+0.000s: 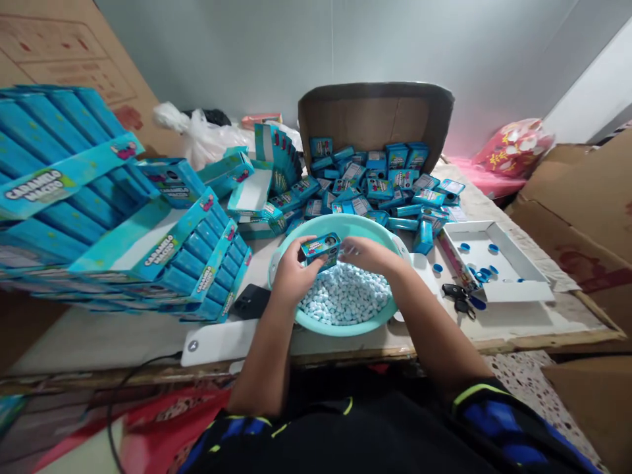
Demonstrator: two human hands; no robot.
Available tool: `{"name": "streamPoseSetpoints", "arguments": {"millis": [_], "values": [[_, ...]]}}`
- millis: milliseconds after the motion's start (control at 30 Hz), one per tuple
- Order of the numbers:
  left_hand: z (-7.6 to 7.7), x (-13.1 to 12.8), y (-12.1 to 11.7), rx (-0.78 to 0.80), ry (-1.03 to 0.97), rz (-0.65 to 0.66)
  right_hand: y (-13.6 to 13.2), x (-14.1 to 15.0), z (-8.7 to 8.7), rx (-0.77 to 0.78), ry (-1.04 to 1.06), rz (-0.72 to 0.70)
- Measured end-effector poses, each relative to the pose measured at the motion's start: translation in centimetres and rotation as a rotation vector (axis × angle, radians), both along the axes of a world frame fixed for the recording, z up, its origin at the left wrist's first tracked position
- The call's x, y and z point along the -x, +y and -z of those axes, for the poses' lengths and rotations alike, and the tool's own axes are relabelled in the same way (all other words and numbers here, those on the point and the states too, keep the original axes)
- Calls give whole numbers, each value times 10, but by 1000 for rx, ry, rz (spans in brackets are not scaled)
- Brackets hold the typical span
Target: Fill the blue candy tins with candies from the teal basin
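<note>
My left hand (296, 270) is wrapped around a small blue candy box (320, 249), held tilted over a mint-green basin (340, 329). Close to the right end of that box, my right hand (368, 255) has its fingers bunched together and pointing left; what they hold, if anything, is too small and blurred to make out. Below both hands, many small pale blue and white candies (345, 296) lie loose in the basin.
Behind the basin, a tipped cardboard carton (375, 108) spills many blue candy boxes (380, 187). Stacked display trays (162, 243) rise at the left. A phone (249, 301) and white device (217, 342) lie in front. Keys (459, 299) lie beside a white tray (513, 257) with blue caps.
</note>
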State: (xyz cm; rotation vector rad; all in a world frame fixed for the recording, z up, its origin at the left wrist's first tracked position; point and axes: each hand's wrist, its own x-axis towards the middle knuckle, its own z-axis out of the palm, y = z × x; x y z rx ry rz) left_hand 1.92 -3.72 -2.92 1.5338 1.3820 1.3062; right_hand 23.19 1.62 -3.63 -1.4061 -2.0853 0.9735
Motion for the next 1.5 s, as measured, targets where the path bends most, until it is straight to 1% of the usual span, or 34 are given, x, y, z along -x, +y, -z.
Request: {"name": "streamPoseSetpoints", "arguments": {"millis": [100, 167, 267, 367, 467, 600, 667, 733, 800, 833, 900, 967, 1000, 1033, 1067, 1133, 1233, 1300, 1367, 1433, 1500], "values": [[3, 0, -1, 4, 18, 8, -5, 0, -6, -82, 118, -16], [4, -1, -3, -9, 58, -12, -9, 1, -9, -76, 187, -68], [1, -1, -8, -12, 121, -24, -12, 1, -12, -28, 175, -121], [-2, -2, -12, 3, 145, 6, -12, 0, -15, -40, 135, -169], [1, -2, -9, 8, 79, 22, -12, 1, -18, -82, 163, -177], [5, -1, -1, -24, -85, -6, -11, 6, -21, -179, 249, -124], [3, 1, 2, -34, -111, -28, -11, 6, -22, -253, 338, -35], [-1, 2, 2, 26, -31, 0, -12, -2, -24, -359, 428, 149], [-4, 2, 1, 117, 162, 91, -18, -22, -25, -480, 477, 378], [-5, 1, 0, 152, 276, 157, -22, -37, -25, -537, 479, 479], [-5, 0, -2, 196, 483, 330, -36, -71, -22, -624, 424, 629], [-3, -2, -1, 211, 628, 489, -54, -103, -16, -652, 343, 730], [-2, -1, 0, 214, 682, 532, -63, -115, -10, -644, 317, 773], [-1, -1, 2, 212, 728, 543, -72, -124, -4, -624, 303, 813], [1, 0, 3, 206, 764, 527, -80, -130, 3, -594, 296, 848], [1, 0, 7, 197, 813, 474, -93, -132, 20, -519, 284, 902], [-3, -3, 9, 189, 839, 467, -102, -127, 48, -425, 255, 883], [-9, -7, 6, 199, 854, 461, -102, -126, 65, -396, 267, 840], [-16, -12, 3, 224, 894, 477, -99, -129, 81, -379, 330, 803], [-23, -16, 0, 251, 949, 525, -95, -136, 93, -377, 414, 777], [-27, -18, -3, 247, 977, 580, -94, -142, 99, -411, 459, 802]]}}
